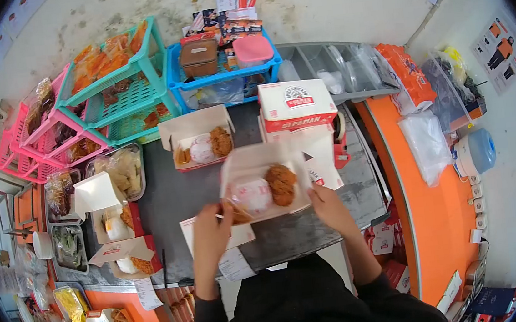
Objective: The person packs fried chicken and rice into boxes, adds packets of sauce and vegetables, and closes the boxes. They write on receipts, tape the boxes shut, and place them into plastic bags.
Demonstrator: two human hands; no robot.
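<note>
Between my two hands is an open cardboard meal box (260,154), slightly blurred, above the dark counter. Fried chicken (281,184) lies on its right side, beside a white wrapped portion (251,197) that looks like rice. My left hand (211,227) grips the box's near left corner, next to a small brownish packet in the box. At the right side, my right hand (325,206) has its fingers closed on the box edge. Under the left hand lie a flat white and red card piece (240,234) and a printed receipt (235,265).
Another open meal box (170,135) stands behind. Closed boxes (297,101) are stacked at the back right, near a tape dispenser (340,136). More filled boxes (143,239) sit left. Stacked baskets (118,116), a blue rack (224,79) and a grey divided tray (303,55) line the wall.
</note>
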